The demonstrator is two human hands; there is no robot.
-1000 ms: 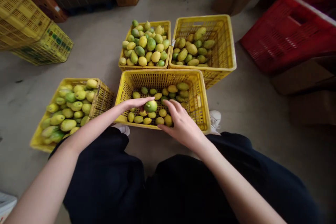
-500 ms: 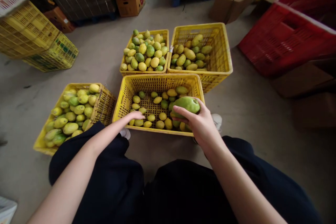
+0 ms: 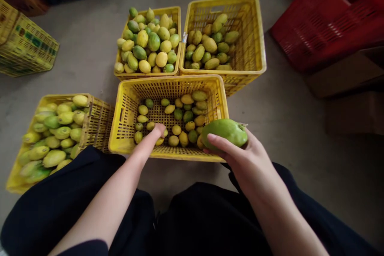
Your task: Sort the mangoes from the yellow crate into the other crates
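My right hand [image 3: 240,148] grips a large green papaya [image 3: 225,133] with a stem stub, thumb across its near side. It is raised over the right front corner of the middle yellow crate [image 3: 220,96]. Down inside that crate, my left hand [image 3: 159,129] is among yellow-green papayas on the lattice floor, close against a small yellowish papaya [image 3: 166,133]. My left fingers point downward and are mostly hidden, so their grip does not show. More papayas [image 3: 183,139] lie in a loose group toward the crate's right side.
Behind stand a heaped yellow crate [image 3: 177,66] and a partly filled one [image 3: 255,48]. A tilted crate of papayas [image 3: 18,182] is at left. Farther out are stacked crates [image 3: 30,48], a red crate [image 3: 306,28] and cardboard boxes [image 3: 345,74].
The view has tipped down and come closer to the crates. My left hand has reached further in among the papayas. My right hand keeps its papaya, which now shows lower and further right.
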